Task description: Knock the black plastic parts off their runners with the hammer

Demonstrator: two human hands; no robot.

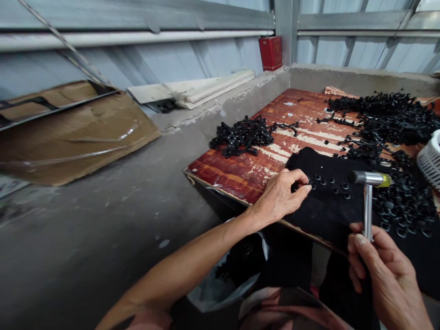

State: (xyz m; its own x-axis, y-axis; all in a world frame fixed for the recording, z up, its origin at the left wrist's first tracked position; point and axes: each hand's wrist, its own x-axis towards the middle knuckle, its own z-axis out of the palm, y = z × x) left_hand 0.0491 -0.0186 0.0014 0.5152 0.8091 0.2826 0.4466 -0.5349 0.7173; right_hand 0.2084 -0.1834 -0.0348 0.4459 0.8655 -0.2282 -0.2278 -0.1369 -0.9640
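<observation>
My right hand [385, 270] grips the metal handle of a small two-faced mallet [367, 206], whose head has one black end and one yellow end. The mallet head is raised above a black cloth [330, 211] on the board. My left hand [283, 192] rests over the cloth's left part, thumb and forefinger pinched together; what lies between the fingertips is too small to make out. Several small round black plastic parts [332, 180] sit in loose rows on the cloth, just right of those fingertips. To the mallet's right lies a heap of similar round black parts [405, 206].
A worn red-brown board [227, 176] carries a pile of black linked pieces [244, 135] at left and a larger one [395, 114] at back right. A white basket [429, 158] stands at right. Below the board's edge is a plastic bag [220, 288]. Cardboard [79, 137] leans left.
</observation>
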